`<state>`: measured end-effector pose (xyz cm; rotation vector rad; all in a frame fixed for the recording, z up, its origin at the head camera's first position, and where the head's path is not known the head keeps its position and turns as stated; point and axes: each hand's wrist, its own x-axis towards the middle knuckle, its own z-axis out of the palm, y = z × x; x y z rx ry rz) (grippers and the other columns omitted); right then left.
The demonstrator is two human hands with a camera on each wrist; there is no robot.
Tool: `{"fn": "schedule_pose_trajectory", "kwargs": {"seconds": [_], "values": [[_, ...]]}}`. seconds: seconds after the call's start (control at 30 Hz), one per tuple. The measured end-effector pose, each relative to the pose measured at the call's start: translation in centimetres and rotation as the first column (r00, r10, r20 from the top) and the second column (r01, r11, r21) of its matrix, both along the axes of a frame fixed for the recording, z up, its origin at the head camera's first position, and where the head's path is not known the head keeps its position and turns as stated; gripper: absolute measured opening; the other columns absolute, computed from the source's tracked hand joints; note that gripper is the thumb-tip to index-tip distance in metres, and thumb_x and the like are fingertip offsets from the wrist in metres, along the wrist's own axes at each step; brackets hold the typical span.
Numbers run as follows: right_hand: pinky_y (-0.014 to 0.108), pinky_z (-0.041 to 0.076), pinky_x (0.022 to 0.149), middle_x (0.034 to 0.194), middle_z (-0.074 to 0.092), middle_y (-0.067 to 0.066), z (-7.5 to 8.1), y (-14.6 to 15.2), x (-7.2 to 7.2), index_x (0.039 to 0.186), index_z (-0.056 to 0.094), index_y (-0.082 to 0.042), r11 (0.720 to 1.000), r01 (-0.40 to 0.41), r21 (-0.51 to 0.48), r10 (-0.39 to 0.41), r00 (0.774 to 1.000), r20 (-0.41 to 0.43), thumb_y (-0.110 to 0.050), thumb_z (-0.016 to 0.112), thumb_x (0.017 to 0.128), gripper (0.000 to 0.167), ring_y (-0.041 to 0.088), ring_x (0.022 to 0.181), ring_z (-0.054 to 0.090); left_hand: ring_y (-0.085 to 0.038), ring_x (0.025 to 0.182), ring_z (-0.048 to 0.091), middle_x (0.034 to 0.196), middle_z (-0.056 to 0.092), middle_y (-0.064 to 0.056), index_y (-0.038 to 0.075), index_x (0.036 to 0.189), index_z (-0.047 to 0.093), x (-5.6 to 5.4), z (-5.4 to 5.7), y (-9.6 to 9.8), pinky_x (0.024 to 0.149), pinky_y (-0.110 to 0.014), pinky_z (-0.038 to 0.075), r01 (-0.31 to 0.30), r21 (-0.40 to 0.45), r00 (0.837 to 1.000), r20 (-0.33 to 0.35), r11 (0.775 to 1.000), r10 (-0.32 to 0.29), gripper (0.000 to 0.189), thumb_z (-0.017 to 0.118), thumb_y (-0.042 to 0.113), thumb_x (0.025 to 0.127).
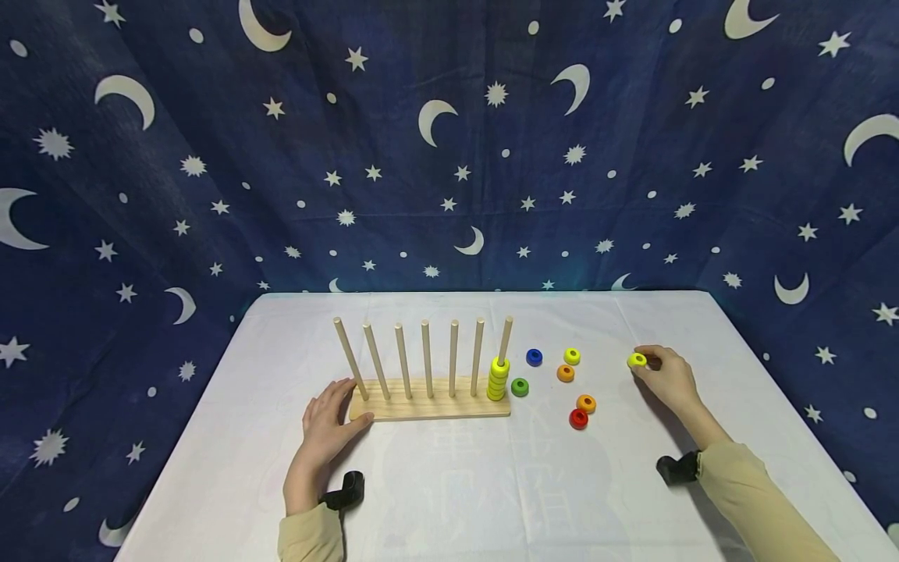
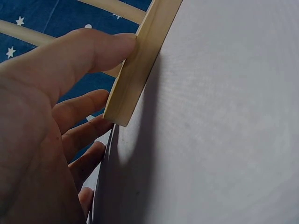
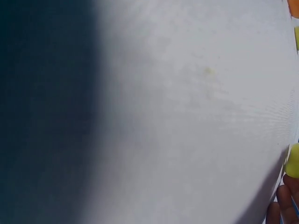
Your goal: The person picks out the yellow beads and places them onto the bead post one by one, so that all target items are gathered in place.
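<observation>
A wooden peg rack [image 1: 431, 410] stands on the table with several upright pegs. Its rightmost peg carries a stack of yellow rings [image 1: 497, 381]; the other pegs are bare. My left hand [image 1: 326, 421] holds the rack's left end, thumb at the front edge and fingers toward the back; the left wrist view shows that thumb on the board's edge [image 2: 140, 70]. Off to the right, my right hand [image 1: 670, 380] pinches a yellow ring [image 1: 637, 360] between thumb and fingers. In the right wrist view only this yellow ring [image 3: 293, 161] and some fingertips [image 3: 286, 198] show at the edge.
Between rack and right hand lie loose rings: blue [image 1: 534, 357], green [image 1: 520, 387], yellow [image 1: 572, 356], two orange [image 1: 565, 373] and red [image 1: 579, 419]. The red one touches an orange one. A dark blue star-and-moon cloth [image 1: 393, 211] hangs behind the white table [image 1: 456, 492].
</observation>
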<state>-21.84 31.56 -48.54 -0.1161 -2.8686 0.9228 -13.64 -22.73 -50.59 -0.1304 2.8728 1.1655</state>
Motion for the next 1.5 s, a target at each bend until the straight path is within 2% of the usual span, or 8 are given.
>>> {"fn": "schedule_pose_trajectory", "kwargs": {"seconds": [0.37,0.93,1.03,1.13,1.23,1.33,1.4,1.5], "values": [[0.043,0.054,0.077,0.118,0.056,0.031,0.9,0.0,0.4,0.125,0.056,0.006,1.000,0.005,-0.019,-0.004,1.000,0.020,-0.013,0.061,0.090,0.040,0.046,0.106,0.058,-0.036,0.147,0.015,0.155,0.030,-0.018,0.008,0.146,0.037,-0.1,0.0,0.0,0.118,-0.058,-0.005,-0.004,0.003,1.000,0.004,1.000,0.004,0.073,0.070,0.031,0.084],[0.054,0.050,0.086,0.125,0.055,0.031,1.7,-0.8,1.2,0.128,0.055,0.004,0.997,0.012,-0.071,-0.015,0.999,-0.038,-0.011,0.062,0.091,0.040,0.047,0.109,0.056,-0.037,0.147,0.015,0.155,0.030,-0.019,0.006,0.145,0.037,0.0,0.1,0.1,0.118,-0.058,-0.005,-0.009,0.011,1.000,0.008,1.000,0.009,0.073,0.069,0.031,0.084],[0.044,0.051,0.081,0.125,0.056,0.029,2.0,-1.0,1.4,0.127,0.056,0.003,0.997,0.002,-0.073,-0.007,0.998,-0.064,-0.012,0.062,0.091,0.039,0.045,0.107,0.057,-0.037,0.147,0.015,0.155,0.030,-0.019,0.006,0.145,0.038,0.0,0.0,0.1,0.118,-0.058,-0.004,-0.010,0.007,1.000,0.006,1.000,0.010,0.073,0.069,0.031,0.084],[0.021,0.048,0.076,0.121,0.060,0.026,2.2,-1.1,1.6,0.123,0.060,0.002,0.997,-0.006,-0.073,-0.002,0.994,-0.107,-0.011,0.063,0.090,0.036,0.036,0.102,0.061,-0.037,0.147,0.016,0.155,0.030,-0.018,0.006,0.145,0.038,0.1,0.0,0.1,0.118,-0.058,-0.004,-0.008,0.005,1.000,0.005,1.000,0.008,0.073,0.069,0.032,0.084],[0.004,0.040,0.068,0.112,0.065,0.023,2.2,-1.3,1.6,0.118,0.063,0.001,0.996,-0.023,-0.083,0.009,0.986,-0.165,-0.007,0.063,0.088,0.031,0.009,0.090,0.061,-0.037,0.147,0.015,0.155,0.030,-0.018,0.006,0.145,0.037,0.1,0.0,0.1,0.118,-0.058,-0.005,-0.008,0.010,1.000,0.006,1.000,0.008,0.073,0.069,0.032,0.084],[-0.001,0.038,0.065,0.104,0.066,0.022,2.2,-1.5,1.6,0.114,0.065,0.002,0.995,-0.044,-0.093,0.024,0.978,-0.207,-0.003,0.063,0.086,0.028,-0.014,0.079,0.048,-0.037,0.147,0.014,0.155,0.029,-0.018,0.006,0.146,0.037,0.1,0.1,0.1,0.118,-0.058,-0.005,-0.008,0.013,1.000,0.010,1.000,0.007,0.073,0.069,0.031,0.085],[-0.001,0.038,0.066,0.104,0.066,0.022,2.2,-1.6,1.6,0.114,0.065,0.002,0.995,-0.054,-0.089,0.035,0.978,-0.204,-0.003,0.064,0.085,0.029,-0.015,0.080,0.048,-0.038,0.147,0.014,0.155,0.029,-0.018,0.006,0.146,0.037,0.1,0.2,0.1,0.118,-0.058,-0.005,-0.007,0.017,1.000,0.011,1.000,0.007,0.073,0.069,0.031,0.085],[0.007,0.045,0.071,0.108,0.066,0.022,2.0,-1.8,1.6,0.117,0.063,0.001,0.995,-0.068,-0.072,0.057,0.988,-0.142,-0.007,0.064,0.087,0.031,0.006,0.089,0.061,-0.038,0.147,0.013,0.156,0.028,-0.018,0.006,0.146,0.036,0.1,0.2,0.1,0.118,-0.058,-0.006,-0.004,0.016,1.000,0.017,1.000,0.004,0.074,0.069,0.031,0.085]]}}
